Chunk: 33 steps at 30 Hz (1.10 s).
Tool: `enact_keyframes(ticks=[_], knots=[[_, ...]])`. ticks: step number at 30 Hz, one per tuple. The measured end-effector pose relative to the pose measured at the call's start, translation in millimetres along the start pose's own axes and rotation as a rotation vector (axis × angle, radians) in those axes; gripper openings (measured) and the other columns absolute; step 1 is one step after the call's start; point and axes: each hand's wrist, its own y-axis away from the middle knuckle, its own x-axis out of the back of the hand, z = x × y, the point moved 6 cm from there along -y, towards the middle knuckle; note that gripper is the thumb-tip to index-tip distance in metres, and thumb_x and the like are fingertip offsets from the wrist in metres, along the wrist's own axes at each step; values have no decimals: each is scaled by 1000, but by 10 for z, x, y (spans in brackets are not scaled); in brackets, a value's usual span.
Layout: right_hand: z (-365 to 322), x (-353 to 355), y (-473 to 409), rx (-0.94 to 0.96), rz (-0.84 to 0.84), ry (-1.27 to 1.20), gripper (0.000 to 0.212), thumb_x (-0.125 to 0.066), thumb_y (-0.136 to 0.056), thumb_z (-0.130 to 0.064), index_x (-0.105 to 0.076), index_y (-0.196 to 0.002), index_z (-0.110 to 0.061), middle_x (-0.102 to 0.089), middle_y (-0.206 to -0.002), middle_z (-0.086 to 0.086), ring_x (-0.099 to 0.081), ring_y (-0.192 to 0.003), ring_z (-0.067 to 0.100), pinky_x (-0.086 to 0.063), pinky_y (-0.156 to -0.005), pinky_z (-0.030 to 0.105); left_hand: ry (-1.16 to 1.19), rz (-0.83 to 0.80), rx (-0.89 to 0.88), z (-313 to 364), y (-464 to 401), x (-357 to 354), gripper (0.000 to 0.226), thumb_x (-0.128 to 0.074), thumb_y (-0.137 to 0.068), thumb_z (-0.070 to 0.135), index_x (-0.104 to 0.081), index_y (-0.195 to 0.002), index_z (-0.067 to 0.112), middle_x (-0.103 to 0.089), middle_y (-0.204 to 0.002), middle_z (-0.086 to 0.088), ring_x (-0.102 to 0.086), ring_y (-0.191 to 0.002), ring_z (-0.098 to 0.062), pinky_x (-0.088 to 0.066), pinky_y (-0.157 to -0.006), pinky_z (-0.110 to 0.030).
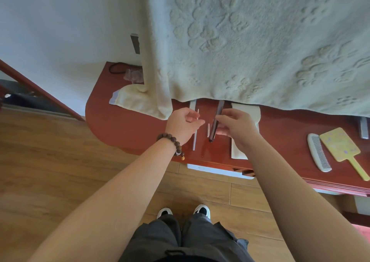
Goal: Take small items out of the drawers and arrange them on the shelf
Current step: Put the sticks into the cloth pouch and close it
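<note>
Pinching the dark stick (pixel 215 121) over the red shelf (pixel 124 125), your right grip (pixel 237 127) clamps it; your left grip (pixel 183 124) hangs loosely curled beside a thin white rod (pixel 195 139).

Left hand (pixel 183 124): mid-frame, arm extended from lower left, fingers loosely curled, holding nothing (beaded bracelet at wrist). Right hand (pixel 235 124): just right of it, fingers curled, pinching a dark stick (pixel 215 121).
</note>
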Motion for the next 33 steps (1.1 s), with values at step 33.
enact_keyframes(ticks=[33], knots=[[-505, 522, -48, 168, 84, -86, 12, -54, -93, -1, -64, -100, 0, -69, -84, 15, -72, -70, 17, -58, -69, 22, 24, -211, 227, -334, 543, -187, 25, -78, -76, 14, -69, -99, 10, -70, -97, -8, -70, -87, -20, -60, -76, -41]])
